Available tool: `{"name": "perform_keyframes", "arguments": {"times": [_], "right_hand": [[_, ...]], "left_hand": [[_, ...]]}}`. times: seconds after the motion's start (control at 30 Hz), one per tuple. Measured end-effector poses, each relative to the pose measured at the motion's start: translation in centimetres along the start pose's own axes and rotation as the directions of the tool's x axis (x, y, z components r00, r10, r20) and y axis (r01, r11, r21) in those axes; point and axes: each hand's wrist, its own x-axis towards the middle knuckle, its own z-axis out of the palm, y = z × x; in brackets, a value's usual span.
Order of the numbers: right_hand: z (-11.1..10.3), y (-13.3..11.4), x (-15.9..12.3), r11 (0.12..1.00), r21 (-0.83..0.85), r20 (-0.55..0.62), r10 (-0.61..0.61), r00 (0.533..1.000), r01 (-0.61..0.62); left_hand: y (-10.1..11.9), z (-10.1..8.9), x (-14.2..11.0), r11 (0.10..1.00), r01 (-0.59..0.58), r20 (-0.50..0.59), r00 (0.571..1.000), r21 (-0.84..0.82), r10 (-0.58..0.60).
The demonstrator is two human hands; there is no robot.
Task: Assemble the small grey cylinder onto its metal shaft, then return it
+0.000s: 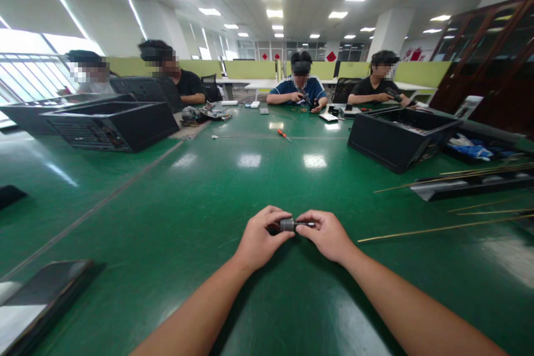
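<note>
**Left hand and right hand are pinching a short dark-grey cylinder with a thin dark rod**

The left hand is closing narrowly around the cylinder, thumb below and fingers above, partly hiding its far end. The right hand is holding the rod in a tight fingertip pinch. The two hands are nearly meeting above the near middle of a glossy green tabletop; whether the piece is touching that surface is unclear.

Taking hold seems to be done: cylinder and rod are lying in line between the fingers. Whether they are joined firmly or only meeting, the view is not showing. The handling looks unfinished, since neither hand is letting go and the piece is not yet lying free.

To the right, thin brass-coloured rods are lying beside a dark trough-shaped metal piece. At lower left, a flat dark slab is resting near the table's edge. Farther out, an orange-handled screwdriver is lying alone between a black open box-shaped case on the left and a similar one on the right. Beyond, a co-worker in a blue shirt is handling small items.
</note>
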Motion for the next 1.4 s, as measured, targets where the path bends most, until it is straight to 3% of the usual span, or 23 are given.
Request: {"name": "perform_keyframes", "arguments": {"times": [1.4], "right_hand": [[0.02, -0.4, -0.09, 0.998, -0.061, -0.009, 0.013, 1.0, -0.013]], "left_hand": [[0.43, -0.14, 0.07, 0.998, 0.022, -0.041, 0.999, -0.054, -0.024]]}}
